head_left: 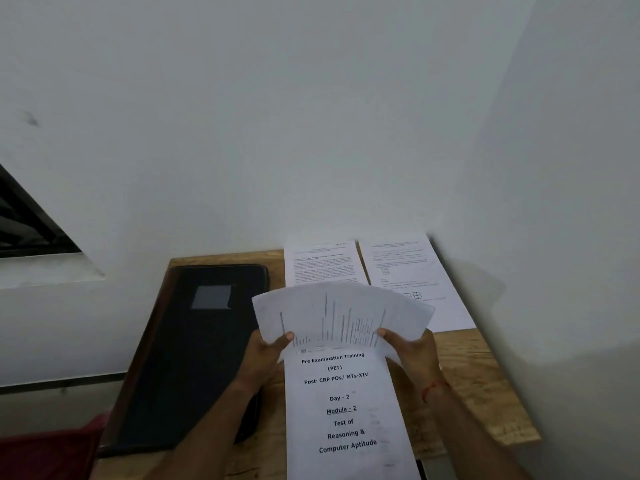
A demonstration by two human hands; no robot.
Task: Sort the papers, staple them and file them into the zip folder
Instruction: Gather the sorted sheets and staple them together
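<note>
Pale wall (311, 116), wooden table (478, 375), dark window (24, 223)

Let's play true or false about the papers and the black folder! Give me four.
1. Both hands hold the fanned papers. True: the left hand and the right hand each grip a bottom corner.
2. The black zip folder lies open. False: it lies closed on the wooden table, left of the papers.
3. The cover page under the hands reads "Day - 2". True.
4. Only one printed sheet lies by the wall. False: two printed sheets lie there side by side.
</note>
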